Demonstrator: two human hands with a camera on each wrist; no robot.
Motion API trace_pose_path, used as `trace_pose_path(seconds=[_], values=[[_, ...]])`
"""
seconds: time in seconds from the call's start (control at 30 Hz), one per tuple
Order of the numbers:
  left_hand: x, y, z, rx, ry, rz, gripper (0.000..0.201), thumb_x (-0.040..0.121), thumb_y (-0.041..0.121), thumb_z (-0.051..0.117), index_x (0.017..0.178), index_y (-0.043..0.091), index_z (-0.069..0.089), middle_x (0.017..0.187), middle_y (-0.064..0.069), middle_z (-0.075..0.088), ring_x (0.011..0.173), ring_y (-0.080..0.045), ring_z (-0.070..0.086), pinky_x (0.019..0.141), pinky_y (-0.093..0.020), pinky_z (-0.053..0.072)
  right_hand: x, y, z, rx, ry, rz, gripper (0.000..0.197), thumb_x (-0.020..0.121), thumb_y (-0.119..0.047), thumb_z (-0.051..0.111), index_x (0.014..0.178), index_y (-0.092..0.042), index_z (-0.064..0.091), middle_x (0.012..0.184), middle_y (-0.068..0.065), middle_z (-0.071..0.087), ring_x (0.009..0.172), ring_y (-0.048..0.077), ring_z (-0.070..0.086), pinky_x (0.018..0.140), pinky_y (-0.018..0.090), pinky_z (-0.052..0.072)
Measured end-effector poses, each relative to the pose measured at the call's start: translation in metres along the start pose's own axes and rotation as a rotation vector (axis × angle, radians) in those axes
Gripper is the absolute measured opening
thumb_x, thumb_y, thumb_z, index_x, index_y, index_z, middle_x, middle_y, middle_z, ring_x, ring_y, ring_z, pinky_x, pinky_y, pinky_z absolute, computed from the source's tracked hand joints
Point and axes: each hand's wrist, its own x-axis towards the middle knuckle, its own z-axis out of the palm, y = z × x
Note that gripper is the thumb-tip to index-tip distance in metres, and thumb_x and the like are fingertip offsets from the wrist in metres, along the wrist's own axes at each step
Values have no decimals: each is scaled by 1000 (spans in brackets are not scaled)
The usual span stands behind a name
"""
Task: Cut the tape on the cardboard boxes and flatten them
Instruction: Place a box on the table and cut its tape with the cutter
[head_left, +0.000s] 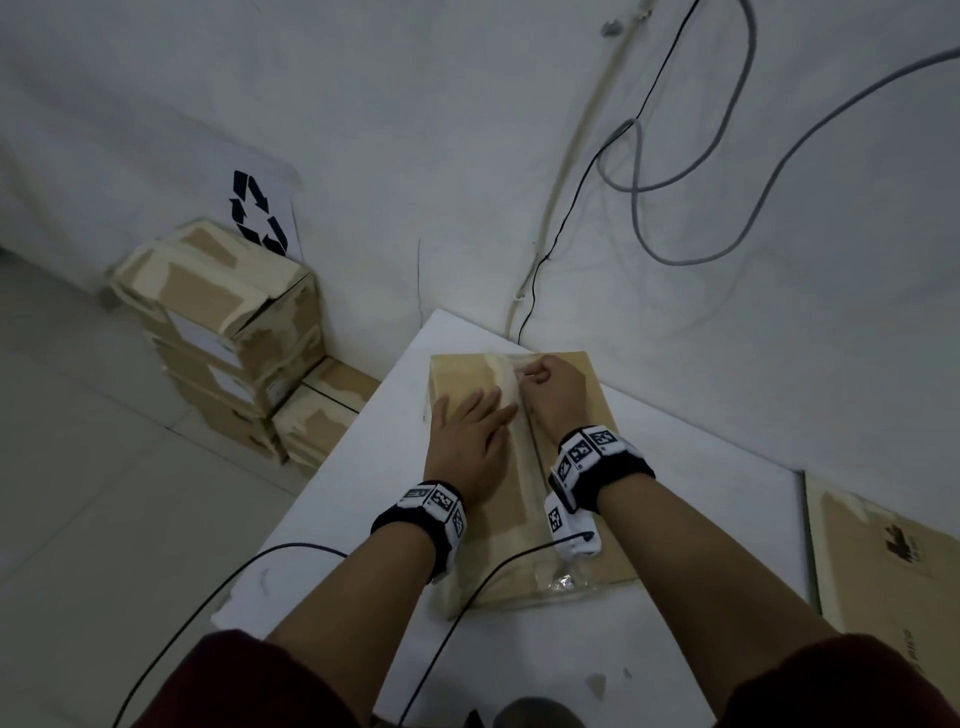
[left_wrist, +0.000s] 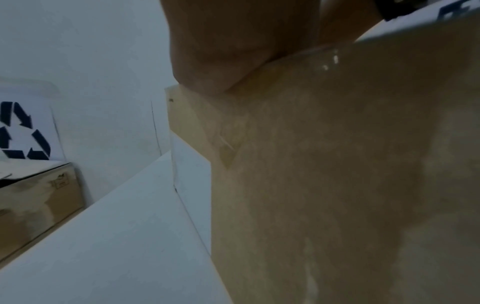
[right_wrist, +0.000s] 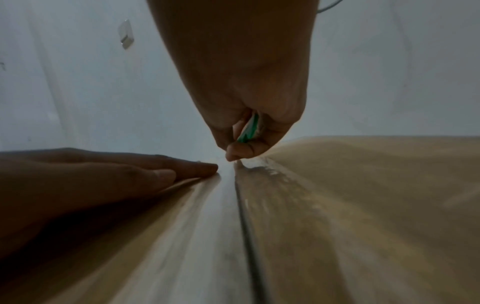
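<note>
A brown cardboard box (head_left: 587, 410) lies on the white table (head_left: 363, 426), with clear tape (head_left: 511, 384) running down its middle seam. My left hand (head_left: 470, 426) lies flat on the left flap, fingers straight, pressing beside the seam. My right hand (head_left: 545, 387) is curled round a small green-and-white cutter (right_wrist: 248, 128) at the far end of the seam. In the right wrist view the seam (right_wrist: 244, 216) shows as a dark slit behind the right hand (right_wrist: 239, 152), and the left hand's fingers (right_wrist: 166, 170) lie beside it. The cutter's blade is hidden.
Several taped cardboard boxes (head_left: 223, 322) are stacked on the floor at the left, under a recycling sign (head_left: 257, 213). A flattened box (head_left: 883, 561) lies at the table's right. Cables (head_left: 639, 171) hang on the wall behind. Wrist-camera wires (head_left: 467, 597) trail over the table's near part.
</note>
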Motion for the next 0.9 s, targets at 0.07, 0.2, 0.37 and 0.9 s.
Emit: trace_pose_path(seconds=[0.07,0.2,0.37,0.9], values=[[1,1,1,2,-2,2,52,97,40,20,142,35,45,155,8,31,146,-13,18,118,-44,-4,3,0,1,-53,3,2,8,88,-14,68,86,-6,68,80,3,63,74,13,55,63,16,36],[2,2,2,-11,3,4,52,96,40,20,141,34,46,155,7,32,146,-13,18,118,-44,-5,7,-1,5,-129,11,-14,13,88,-15,67,78,-16,60,77,-1,61,75,14,55,69,24,40],[2,2,2,-22,9,4,52,96,40,20,141,34,46,155,7,32,146,-13,18,118,-42,-6,5,-4,8,-153,37,-49,14,87,-12,66,77,-17,57,78,-1,60,75,15,55,72,30,47],[5,0,5,-27,26,20,48,98,38,24,138,32,50,153,5,36,146,-14,20,115,-36,-14,-2,-15,6,-371,-45,-3,8,87,-5,57,84,-6,64,91,12,67,86,30,62,79,38,49]])
